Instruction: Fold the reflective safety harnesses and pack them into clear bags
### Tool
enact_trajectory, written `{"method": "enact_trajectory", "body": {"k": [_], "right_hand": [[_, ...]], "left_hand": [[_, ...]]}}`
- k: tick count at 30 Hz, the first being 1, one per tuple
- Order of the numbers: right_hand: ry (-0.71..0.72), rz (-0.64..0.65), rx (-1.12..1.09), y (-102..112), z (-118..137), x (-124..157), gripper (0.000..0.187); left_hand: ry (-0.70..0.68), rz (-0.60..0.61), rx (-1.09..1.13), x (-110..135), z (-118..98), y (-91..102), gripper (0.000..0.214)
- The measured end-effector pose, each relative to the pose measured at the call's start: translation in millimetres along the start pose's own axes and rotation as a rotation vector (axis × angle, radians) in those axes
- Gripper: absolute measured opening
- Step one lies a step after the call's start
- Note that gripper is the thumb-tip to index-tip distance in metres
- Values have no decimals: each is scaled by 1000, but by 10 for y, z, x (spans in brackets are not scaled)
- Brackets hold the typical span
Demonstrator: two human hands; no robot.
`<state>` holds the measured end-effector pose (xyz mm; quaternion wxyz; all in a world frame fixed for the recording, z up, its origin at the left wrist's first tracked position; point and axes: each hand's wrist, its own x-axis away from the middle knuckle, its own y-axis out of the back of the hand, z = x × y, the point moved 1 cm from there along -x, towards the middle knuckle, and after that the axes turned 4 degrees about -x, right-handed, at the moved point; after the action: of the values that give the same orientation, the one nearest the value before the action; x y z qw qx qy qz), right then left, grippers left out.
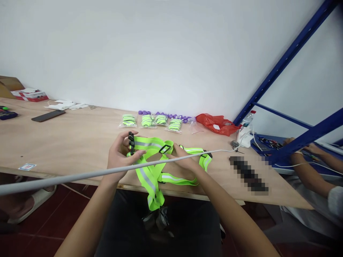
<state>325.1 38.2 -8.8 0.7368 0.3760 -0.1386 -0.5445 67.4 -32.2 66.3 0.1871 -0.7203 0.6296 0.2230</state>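
Note:
A neon-yellow reflective strap harness [147, 177] with silver stripes is spread between my hands, partly on the table and partly hanging over its front edge. My left hand [117, 154] is closed around one end, with black plastic buckles [131, 142] between thumb and fingers. My right hand [184, 160] grips the webbing beside a black slider [164, 149]; its fingertips are partly hidden behind the strap. More of the harness loops lie on the table under and beyond my right wrist. A grey cable [150, 163] crosses the view in front of both hands.
Several bagged folded straps [129, 120], small purple rolls [144, 112] and a red plastic bag [217, 124] line the table's back. A dark phone [48, 115] lies left. At right stand a bottle [247, 119], a blue rack [284, 57] and another person's arms [311, 178].

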Motion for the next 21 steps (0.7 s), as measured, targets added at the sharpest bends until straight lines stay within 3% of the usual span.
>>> {"method": "enact_trajectory", "body": {"k": [5, 9, 13, 17, 21], "right_hand": [[-122, 33, 308, -55, 16, -227, 29], [-161, 10, 396, -22, -114, -397, 18], [-218, -3, 454, 46, -274, -470, 14], [-264, -25, 474, 129, -442, -444, 22], [-313, -41, 469, 273, -639, -381, 34]], "left_hand": [[-6, -33, 136, -50, -7, 62, 47], [-60, -99, 237, -177, -93, 197, 43], [5, -85, 325, -335, -227, 364, 48], [80, -146, 364, -512, -318, 546, 56], [89, -269, 398, -695, -256, 782, 62]]}}
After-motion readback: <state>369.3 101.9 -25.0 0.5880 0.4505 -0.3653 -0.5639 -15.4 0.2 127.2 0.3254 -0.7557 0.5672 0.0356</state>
